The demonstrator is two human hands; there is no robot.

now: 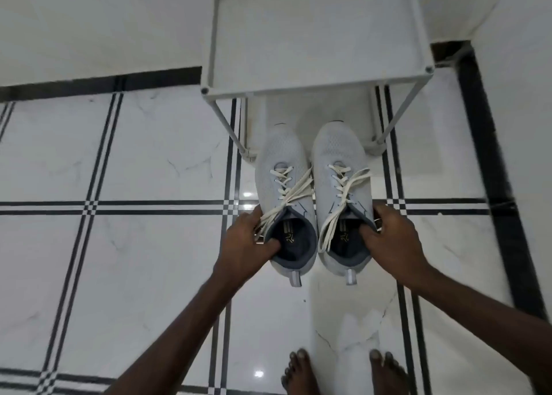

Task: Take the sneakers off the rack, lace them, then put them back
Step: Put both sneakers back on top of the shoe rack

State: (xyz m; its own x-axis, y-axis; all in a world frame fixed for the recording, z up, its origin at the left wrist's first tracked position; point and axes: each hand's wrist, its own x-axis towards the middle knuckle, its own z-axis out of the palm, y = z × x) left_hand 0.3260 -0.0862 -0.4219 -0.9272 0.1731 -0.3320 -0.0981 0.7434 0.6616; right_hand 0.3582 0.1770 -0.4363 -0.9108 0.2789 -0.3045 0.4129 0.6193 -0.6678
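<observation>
Sneakers are threaded but untied: left hand [245, 239] grips the left sneaker [285, 197], right hand [391, 233] the right sneaker [342, 191], toes toward the white rack [316, 92]. Probably tying and returning remain.

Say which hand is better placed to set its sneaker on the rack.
Neither clearly: the left hand grips the left sneaker, the right hand the right sneaker, both toes already under the rack. Probably both together.
</observation>
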